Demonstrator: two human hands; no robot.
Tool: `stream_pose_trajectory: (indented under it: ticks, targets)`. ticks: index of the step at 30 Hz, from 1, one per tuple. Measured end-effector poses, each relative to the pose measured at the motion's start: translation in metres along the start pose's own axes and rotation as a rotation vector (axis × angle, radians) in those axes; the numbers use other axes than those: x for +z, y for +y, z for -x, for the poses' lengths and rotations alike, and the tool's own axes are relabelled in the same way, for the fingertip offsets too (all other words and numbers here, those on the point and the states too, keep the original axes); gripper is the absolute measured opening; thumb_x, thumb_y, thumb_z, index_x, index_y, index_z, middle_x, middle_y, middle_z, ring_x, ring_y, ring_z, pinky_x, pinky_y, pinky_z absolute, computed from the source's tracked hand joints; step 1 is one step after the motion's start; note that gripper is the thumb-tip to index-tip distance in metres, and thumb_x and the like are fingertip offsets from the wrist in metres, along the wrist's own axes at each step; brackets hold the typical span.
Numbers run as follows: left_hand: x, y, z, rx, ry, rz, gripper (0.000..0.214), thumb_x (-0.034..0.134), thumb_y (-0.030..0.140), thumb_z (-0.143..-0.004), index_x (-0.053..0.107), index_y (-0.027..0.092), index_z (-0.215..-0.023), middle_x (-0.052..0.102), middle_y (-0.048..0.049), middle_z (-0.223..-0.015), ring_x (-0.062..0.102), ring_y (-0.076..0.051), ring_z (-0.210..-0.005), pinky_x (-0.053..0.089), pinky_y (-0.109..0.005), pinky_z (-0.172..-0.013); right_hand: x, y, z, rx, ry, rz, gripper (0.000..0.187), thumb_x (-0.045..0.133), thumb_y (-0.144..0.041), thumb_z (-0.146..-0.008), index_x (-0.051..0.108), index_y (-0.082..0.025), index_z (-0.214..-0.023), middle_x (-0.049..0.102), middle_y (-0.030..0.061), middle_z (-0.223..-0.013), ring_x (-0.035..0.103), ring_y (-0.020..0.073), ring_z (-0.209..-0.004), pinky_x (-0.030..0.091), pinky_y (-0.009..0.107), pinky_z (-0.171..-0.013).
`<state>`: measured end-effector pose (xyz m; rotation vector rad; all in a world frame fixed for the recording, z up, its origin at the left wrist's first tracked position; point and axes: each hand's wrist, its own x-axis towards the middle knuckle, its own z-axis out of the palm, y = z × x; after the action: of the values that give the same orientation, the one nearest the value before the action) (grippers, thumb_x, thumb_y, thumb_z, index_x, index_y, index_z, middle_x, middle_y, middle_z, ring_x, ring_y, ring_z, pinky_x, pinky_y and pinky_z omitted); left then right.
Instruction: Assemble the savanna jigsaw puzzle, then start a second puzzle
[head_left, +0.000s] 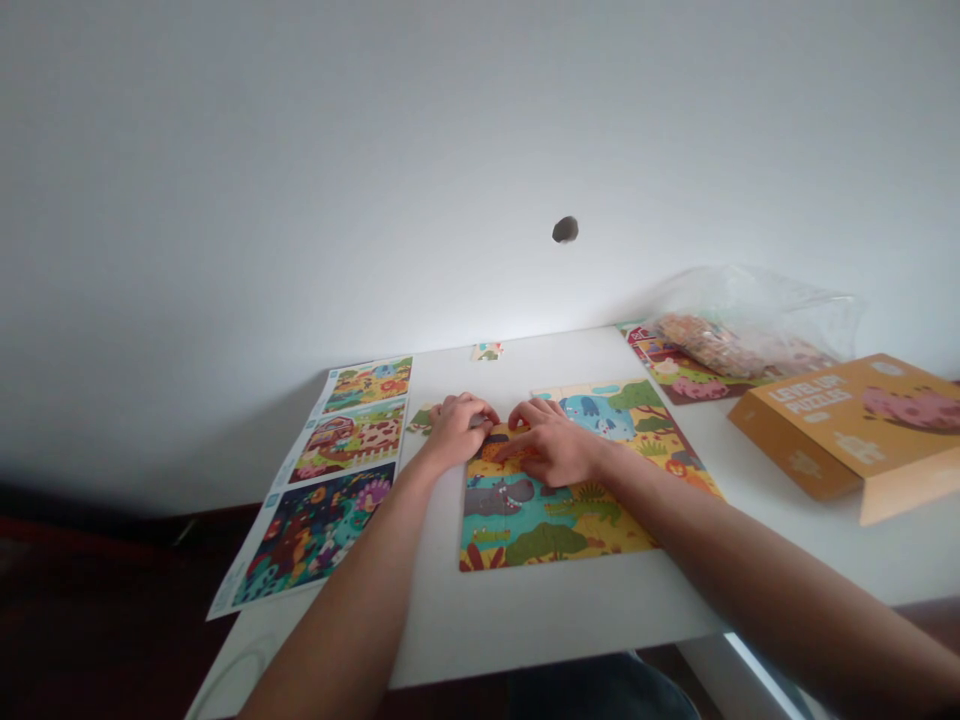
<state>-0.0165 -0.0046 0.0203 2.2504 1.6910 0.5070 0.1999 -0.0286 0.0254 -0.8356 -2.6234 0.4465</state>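
Observation:
A partly assembled jigsaw puzzle (517,540) with a hippo, crocodile, elephant and lion lies on the white table. My left hand (457,430) is at its upper left edge, fingers curled and pinched on a puzzle piece (478,421) that is mostly hidden. Over the puzzle's upper left part rests my right hand (555,442), its index finger stretched out and touching the orange pieces, the other fingers loosely bent. A loose puzzle piece (420,420) lies just left of my left hand, partly covered by it. Farther back is another loose piece (487,352) near the wall.
On the left lies a reference sheet (345,470) with three pictures. An orange puzzle box (862,420) stands at the right. Behind it a clear plastic bag (780,310) of pieces rests on a farm picture (697,388). The wall (450,200) borders the table (442,620).

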Motion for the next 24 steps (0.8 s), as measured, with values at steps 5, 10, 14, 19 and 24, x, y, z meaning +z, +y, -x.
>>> stream_pose_trajectory:
  ticks: [5, 10, 14, 19, 24]
  targets:
    - [-0.0017, -0.0007, 0.0000, 0.009, -0.001, 0.038, 0.017, 0.058, 0.023, -0.080, 0.074, 0.026, -0.083, 0.071, -0.0016, -0.101, 0.056, -0.028, -0.110, 0.034, -0.048, -0.102, -0.0014, -0.0015, 0.0001, 0.007, -0.005, 0.009, 0.044, 0.064, -0.018, -0.078, 0.073, -0.035, -0.117, 0.050, 0.0091, -0.117, 0.043, 0.0261, -0.108, 0.033, 0.047, -0.100]
    - [-0.0004, 0.0012, 0.0015, 0.004, 0.011, -0.036, 0.012, 0.064, 0.027, -0.078, 0.074, 0.027, -0.084, 0.070, -0.0028, -0.103, 0.056, -0.030, -0.109, 0.034, -0.051, -0.101, 0.0005, -0.0001, 0.0006, -0.001, 0.003, 0.019, 0.041, 0.062, -0.018, -0.079, 0.073, -0.033, -0.116, 0.050, 0.0092, -0.117, 0.043, 0.0261, -0.108, 0.034, 0.047, -0.100]
    - [0.0011, 0.0007, 0.0017, -0.001, 0.012, -0.067, 0.012, 0.065, 0.028, -0.080, 0.075, 0.027, -0.087, 0.068, -0.0044, -0.106, 0.055, -0.030, -0.110, 0.034, -0.052, -0.102, -0.0007, -0.0021, 0.0003, -0.022, 0.014, 0.017, 0.050, 0.061, -0.015, -0.075, 0.068, -0.028, -0.122, 0.051, 0.0097, -0.118, 0.043, 0.0264, -0.107, 0.036, 0.046, -0.098]
    - [0.0020, -0.0002, 0.0014, -0.010, 0.006, -0.078, 0.012, 0.064, 0.030, -0.081, 0.073, 0.026, -0.087, 0.067, -0.0042, -0.105, 0.055, -0.029, -0.111, 0.034, -0.051, -0.102, -0.0062, -0.0077, 0.0009, -0.005, 0.147, -0.044, 0.060, 0.058, -0.023, -0.082, 0.046, -0.014, -0.140, 0.052, 0.0134, -0.117, 0.044, 0.0267, -0.106, 0.039, 0.045, -0.096]
    - [0.0017, 0.0002, 0.0011, 0.006, 0.029, -0.076, 0.014, 0.062, 0.028, -0.080, 0.074, 0.027, -0.086, 0.067, -0.0036, -0.103, 0.055, -0.027, -0.109, 0.037, -0.046, -0.100, -0.0021, -0.0035, 0.0012, -0.046, 0.033, -0.006, 0.038, 0.057, -0.039, -0.090, 0.063, -0.026, -0.125, 0.050, 0.0113, -0.119, 0.045, 0.0277, -0.109, 0.037, 0.048, -0.098]
